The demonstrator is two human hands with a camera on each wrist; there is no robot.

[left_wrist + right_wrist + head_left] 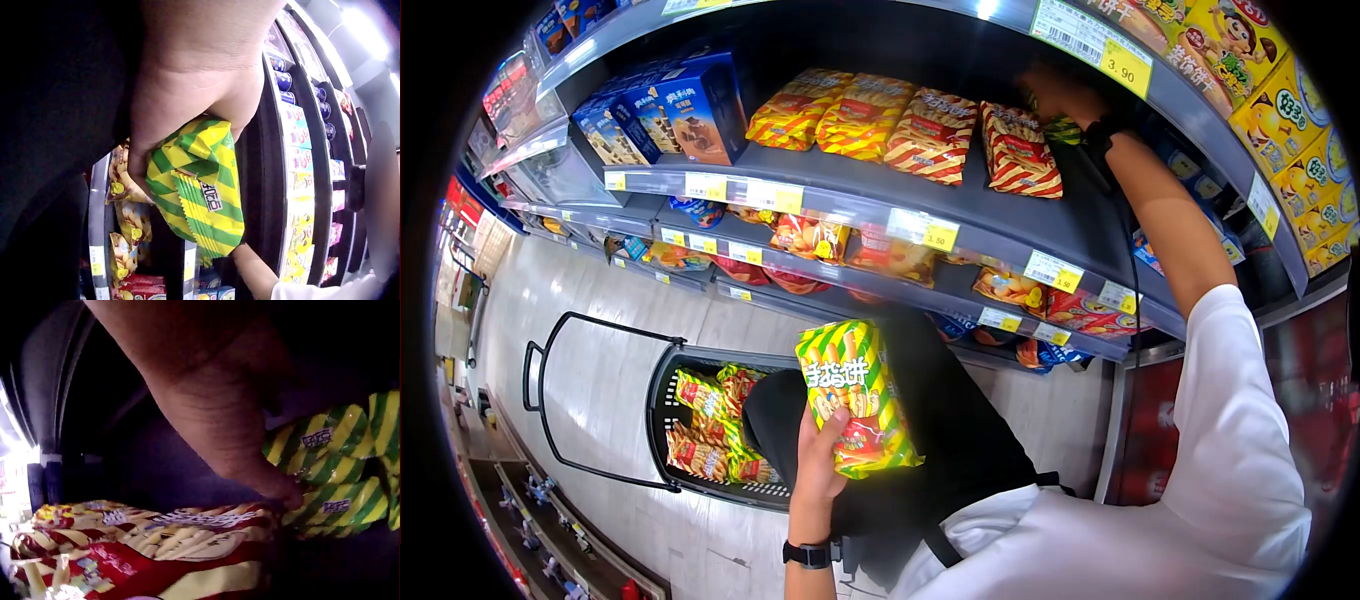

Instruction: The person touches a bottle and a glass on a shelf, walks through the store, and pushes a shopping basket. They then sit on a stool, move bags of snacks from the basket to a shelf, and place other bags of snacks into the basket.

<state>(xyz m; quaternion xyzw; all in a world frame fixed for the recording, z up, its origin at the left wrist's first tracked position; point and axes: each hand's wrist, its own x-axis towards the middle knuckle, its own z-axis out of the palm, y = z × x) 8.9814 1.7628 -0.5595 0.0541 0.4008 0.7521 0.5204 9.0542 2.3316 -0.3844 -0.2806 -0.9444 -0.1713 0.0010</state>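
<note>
My left hand [822, 452] grips a yellow-and-green striped biscuit bag [855, 385] by its lower side, thumb across the printed front. From the left wrist view, the sealed end of this bag [209, 200] points away from the palm. My right hand [1055, 95] reaches deep into the shelf's right end. There, in the right wrist view, its thumb [284, 490] lies right at stacked yellow-and-green biscuit bags [337, 500]; the other fingers are lost in shadow, and I cannot tell whether they grasp one. Red-and-cream striped biscuit bags [1022, 150] lie beside this hand.
A black shopping basket [662, 400] with several biscuit bags stands on the floor by my knee, its handle [550, 400] swung outward. Yellow-and-red bags [800, 108] and blue boxes [705, 105] line the shelf [820, 190]. Another shelf edge [1170, 85] overhangs my right arm.
</note>
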